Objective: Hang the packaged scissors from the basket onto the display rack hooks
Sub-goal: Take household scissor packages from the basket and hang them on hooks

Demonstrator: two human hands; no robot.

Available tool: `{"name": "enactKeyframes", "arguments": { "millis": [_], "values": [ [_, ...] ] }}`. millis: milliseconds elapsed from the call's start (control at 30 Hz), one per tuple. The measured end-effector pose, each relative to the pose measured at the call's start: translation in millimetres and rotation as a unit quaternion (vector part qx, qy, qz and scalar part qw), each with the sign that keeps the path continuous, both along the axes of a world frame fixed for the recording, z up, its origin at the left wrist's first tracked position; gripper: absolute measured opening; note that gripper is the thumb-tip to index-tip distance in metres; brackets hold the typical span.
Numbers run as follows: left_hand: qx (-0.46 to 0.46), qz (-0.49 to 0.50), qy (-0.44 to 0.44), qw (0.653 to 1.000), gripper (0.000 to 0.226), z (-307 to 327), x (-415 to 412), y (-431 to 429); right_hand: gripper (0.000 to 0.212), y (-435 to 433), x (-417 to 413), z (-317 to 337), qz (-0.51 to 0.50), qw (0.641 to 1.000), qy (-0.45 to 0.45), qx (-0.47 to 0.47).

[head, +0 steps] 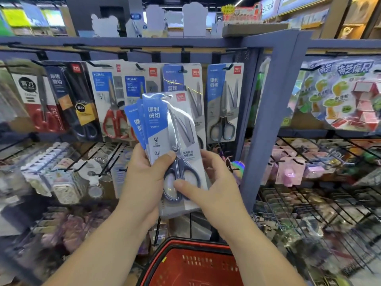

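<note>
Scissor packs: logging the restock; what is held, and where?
The left hand holds the fanned packaged scissors at their lower half, thumb near the pivot; the right hand pinches the front pack at its handle end.

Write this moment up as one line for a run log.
left hand: grips fanned scissors packs | right hand: pinches the front one | basket: red, below hands | rack hooks: bunch held before them, not hooked

Black wire shelves [321,205], toy packs [340,93], bright store shelving [299,9] behind
</note>
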State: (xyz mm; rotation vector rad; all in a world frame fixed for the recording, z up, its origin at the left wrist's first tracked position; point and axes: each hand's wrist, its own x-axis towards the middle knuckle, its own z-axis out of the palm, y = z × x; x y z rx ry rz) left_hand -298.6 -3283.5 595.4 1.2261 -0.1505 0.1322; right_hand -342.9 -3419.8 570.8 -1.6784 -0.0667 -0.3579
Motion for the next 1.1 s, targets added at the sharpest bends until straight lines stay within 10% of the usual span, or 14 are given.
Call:
{"name": "enactKeyframes", "arguments": {
  "millis": [500,1100],
  "values": [
    [-0.066,-0.091,-0.001,0.994,0.036,-8.2,-20.0,-5.6,0.052,-4.2,-6.0,-12.1,0.018,0.963,-0.045,0.265],
    [0.042,0.025,-0.047,0.998,0.041,-7.4,-3.0,9.2,0.043,-41.0,2.0,-5.2,-0.063,0.975,-0.083,0.196]
  ]
}}
